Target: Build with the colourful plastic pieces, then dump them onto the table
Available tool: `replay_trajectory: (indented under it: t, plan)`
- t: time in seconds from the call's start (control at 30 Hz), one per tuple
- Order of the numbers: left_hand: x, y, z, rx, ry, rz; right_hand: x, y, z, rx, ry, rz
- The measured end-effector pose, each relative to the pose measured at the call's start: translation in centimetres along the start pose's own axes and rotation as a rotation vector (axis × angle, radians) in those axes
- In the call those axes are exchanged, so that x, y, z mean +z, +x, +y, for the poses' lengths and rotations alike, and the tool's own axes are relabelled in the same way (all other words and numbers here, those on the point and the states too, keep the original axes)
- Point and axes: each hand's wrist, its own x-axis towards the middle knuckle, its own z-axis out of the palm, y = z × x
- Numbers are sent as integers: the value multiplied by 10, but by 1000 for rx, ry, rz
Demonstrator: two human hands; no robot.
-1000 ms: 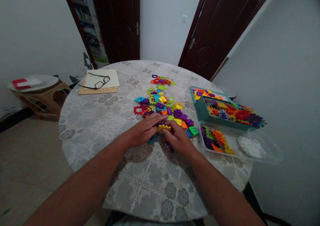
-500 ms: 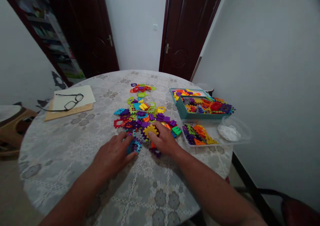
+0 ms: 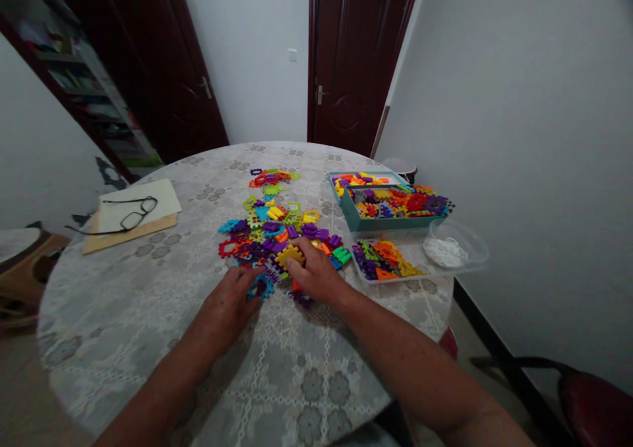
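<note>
A heap of colourful plastic interlocking building pieces [image 3: 267, 233] lies on the round table. My right hand [image 3: 316, 272] holds a yellow square building piece with notched edges [image 3: 289, 256] between thumb and fingers, low over the near side of the heap. At the heap's near left edge, my left hand [image 3: 230, 302] has its thumb and fingers closed around a blue building piece [image 3: 264, 287]. Purple pieces lie close to its fingertips, partly hidden. Bright green pieces [image 3: 341, 256] are to the right of my right hand.
A teal box [image 3: 363, 221] full of pieces and its lid [image 3: 336, 182] stand at the right. Nearer is a clear plastic tray [image 3: 368, 280] with sorted pieces and a round tub [image 3: 477, 252] of white material. Glasses [image 3: 133, 219] rest on papers [image 3: 168, 200] at the left.
The whole view has shifted slightly. The yellow piece stays in my right hand and is tilted a little differently. My left hand remains at the blue piece, its thumb drawn in slightly.
</note>
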Motion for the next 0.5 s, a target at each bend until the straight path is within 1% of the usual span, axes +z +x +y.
replay_trajectory:
  t: [0.1,0.27,0.4,0.5]
  plan:
    - [-2,-3,7,18,-33,-35,0,0,4,11,35,27]
    - [-7,-7,19,-6,95,-60,-1,2,13,50,93,47]
    - [-7,-7,22,9,143,-38,-1,3,17,73,132,32]
    - [-7,-4,22,42,189,-71,1,4,19,68,180,0]
